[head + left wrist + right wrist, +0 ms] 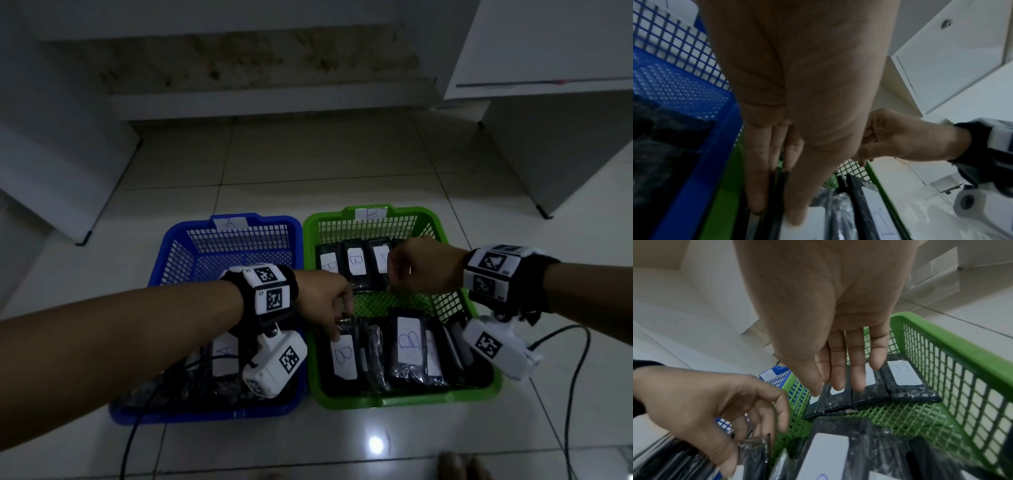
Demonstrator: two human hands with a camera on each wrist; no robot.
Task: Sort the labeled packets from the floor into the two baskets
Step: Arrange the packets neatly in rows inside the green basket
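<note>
Head view: left hand (pixel 323 298) pinches a black packet (pixel 343 354) in the green basket (pixel 404 401); right hand (pixel 423 265) hangs loose.

glossy black plastic packets (pixel 407 346) with matt white paper labels, plastic mesh green basket (pixel 404 399), shiny floor tiles (pixel 308 164)

1. The left forearm (pixel 120 335) hides much of the blue basket (pixel 226 236); most packets there show no label.
2. The right hand (pixel 424 265) covers part of a far-row packet (pixel 380 262) in the green basket (pixel 404 399); its letter cannot be read.
3. Left wrist view: the held packet (pixel 780 186) shows only a dark edge between the fingers (pixel 756 186).
4. Right wrist view: near packets (pixel 828 456) are blurred and cut off by the bottom edge.
</note>
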